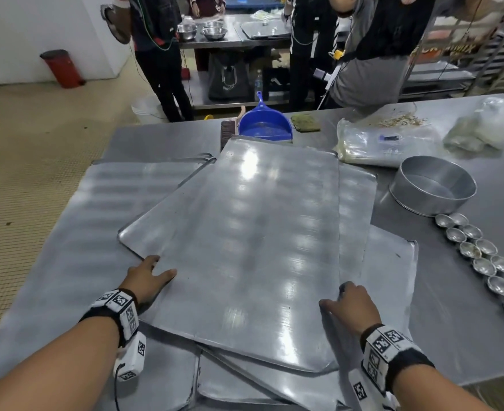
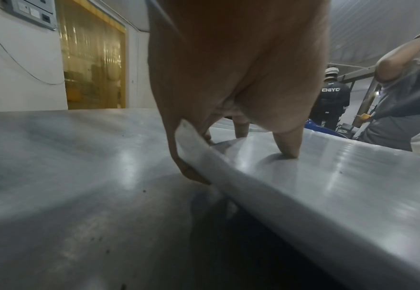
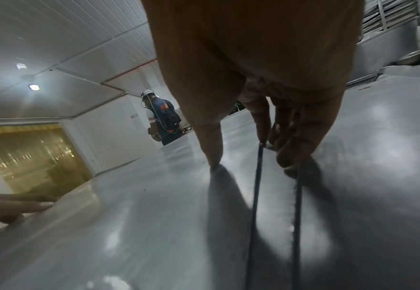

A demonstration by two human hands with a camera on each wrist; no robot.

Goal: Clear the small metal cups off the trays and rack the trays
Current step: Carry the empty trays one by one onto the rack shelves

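- Aluminium top tray lies centre frame on skewed trays, long axis running away from you.
- Your left hand and right hand pinch its near side edges, equally close.
- Small metal cups sit lined at right, off the trays.

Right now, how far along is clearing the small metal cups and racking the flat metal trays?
Done: the small round metal cups sit in rows on the steel table, off the trays. In hand: the left hand and right hand grip opposite edges of the top flat metal tray, thumbs on top. Left: every tray in the loose pile is unracked; the rack stands behind.
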